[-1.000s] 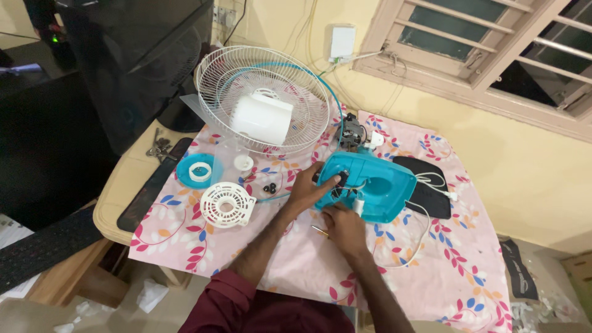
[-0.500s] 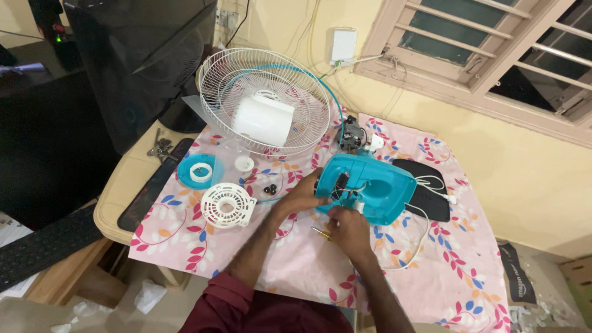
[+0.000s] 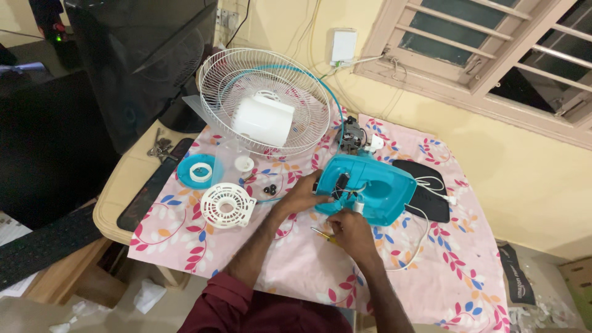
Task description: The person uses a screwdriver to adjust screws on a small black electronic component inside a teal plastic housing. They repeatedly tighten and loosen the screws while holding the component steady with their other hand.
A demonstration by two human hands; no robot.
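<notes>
At centre frame of the head view, the teal fan base housing lies on the pink floral cloth that covers the surface, its open side up so that wires and a small white part show inside. The left hand presses against the housing's left edge, fingers curled onto it to steady it. The right hand sits just below the housing, closed around a yellow-handled screwdriver whose handle sticks out to the left; its tip is hidden, so where it bears cannot be told.

Just above the housing, touching its upper edge, sits the grey fan motor. Toward upper centre lies the white wire guard with a white plastic cover resting in it. Left of centre are a round white vented cap, a teal ring piece and a few small dark screws. A black flat panel lies under the housing's right side.

Judging from this, the work stands at the wiring compartment of the base, with the fan already taken apart. The next move would call for a firm hold by the left hand while the tool is set squarely, keeping clear of the loose wires.
</notes>
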